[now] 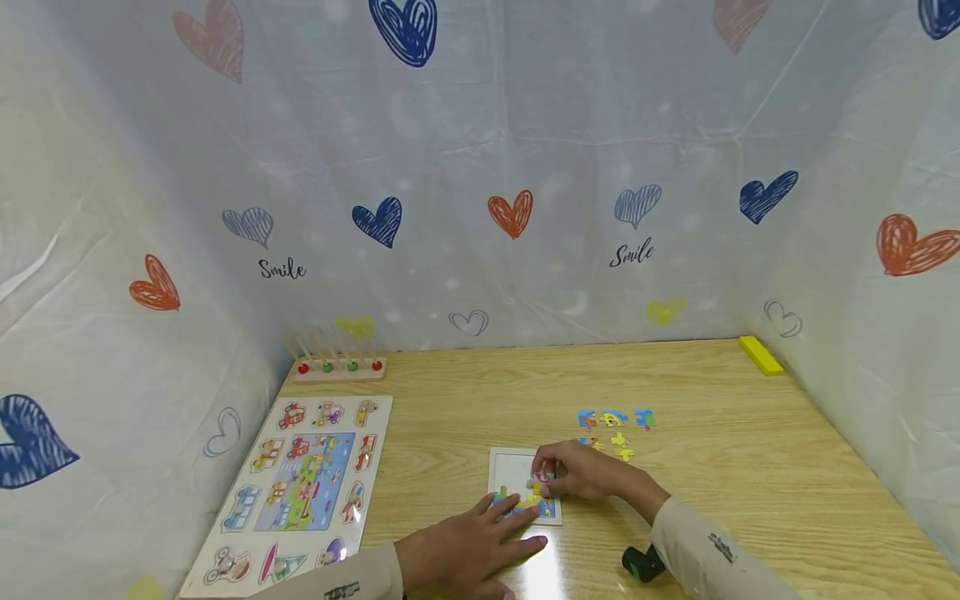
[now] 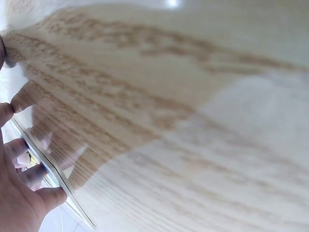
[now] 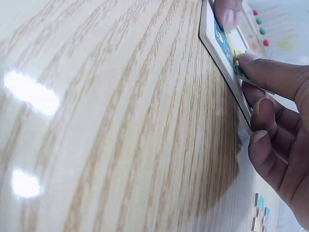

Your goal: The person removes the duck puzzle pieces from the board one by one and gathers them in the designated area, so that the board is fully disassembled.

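A small white jigsaw tray [image 1: 512,460] lies on the table, with joined colourful pieces [image 1: 525,504] along its near and right parts. My left hand [image 1: 472,546] is spread flat, its fingertips resting on the tray's near-left side; the left wrist view shows those fingers over the tray edge [image 2: 72,205]. At the tray's right side, my right hand [image 1: 581,471] pinches a jigsaw piece [image 3: 240,67] between thumb and fingers, just at the joined pieces. The fingers hide much of that piece. Several loose jigsaw pieces [image 1: 615,419] lie beyond the right hand.
On the left lies a large vehicle puzzle board [image 1: 378,417]. A wooden peg stand [image 1: 341,375] with red and green beads is at the back left. A yellow block [image 1: 761,356] sits at the back right, and a black object [image 1: 642,564] near the right sleeve.
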The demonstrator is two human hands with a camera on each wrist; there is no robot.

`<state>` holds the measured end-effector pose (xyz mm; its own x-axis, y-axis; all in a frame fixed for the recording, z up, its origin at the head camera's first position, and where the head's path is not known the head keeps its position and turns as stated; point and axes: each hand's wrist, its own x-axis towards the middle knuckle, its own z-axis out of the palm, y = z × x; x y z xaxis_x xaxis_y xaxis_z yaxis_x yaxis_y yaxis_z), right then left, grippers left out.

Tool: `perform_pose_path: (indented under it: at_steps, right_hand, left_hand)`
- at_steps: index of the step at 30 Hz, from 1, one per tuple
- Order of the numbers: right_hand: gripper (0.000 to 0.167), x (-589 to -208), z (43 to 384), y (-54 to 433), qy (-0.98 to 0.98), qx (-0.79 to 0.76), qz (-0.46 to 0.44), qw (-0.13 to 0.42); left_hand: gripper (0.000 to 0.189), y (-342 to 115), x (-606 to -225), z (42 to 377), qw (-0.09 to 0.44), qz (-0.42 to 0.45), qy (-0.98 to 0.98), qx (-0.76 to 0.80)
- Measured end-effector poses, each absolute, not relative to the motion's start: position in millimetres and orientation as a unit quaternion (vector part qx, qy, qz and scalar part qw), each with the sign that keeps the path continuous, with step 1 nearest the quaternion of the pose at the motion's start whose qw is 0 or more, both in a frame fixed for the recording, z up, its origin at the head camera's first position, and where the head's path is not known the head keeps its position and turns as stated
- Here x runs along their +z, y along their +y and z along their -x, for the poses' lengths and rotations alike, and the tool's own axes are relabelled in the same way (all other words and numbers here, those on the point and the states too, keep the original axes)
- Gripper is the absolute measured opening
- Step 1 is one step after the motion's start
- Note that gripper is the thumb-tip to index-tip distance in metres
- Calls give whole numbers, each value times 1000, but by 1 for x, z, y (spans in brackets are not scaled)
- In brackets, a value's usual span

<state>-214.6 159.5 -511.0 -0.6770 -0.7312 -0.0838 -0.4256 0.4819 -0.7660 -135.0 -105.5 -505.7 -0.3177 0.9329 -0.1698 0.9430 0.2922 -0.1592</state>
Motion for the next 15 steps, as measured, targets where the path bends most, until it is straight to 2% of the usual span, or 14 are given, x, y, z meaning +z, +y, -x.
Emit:
perform_pose_path:
  at_steps: [7,15]
  right_hand:
    - [11,-512,214,161,833,-378,351,201]
    - [17,-509,214,168,838,-383,340,189]
  left_hand:
    - [70,-105,-506,135,31,-585,804,-104]
    - [70,-106,-507,135,31,-584,805,-105]
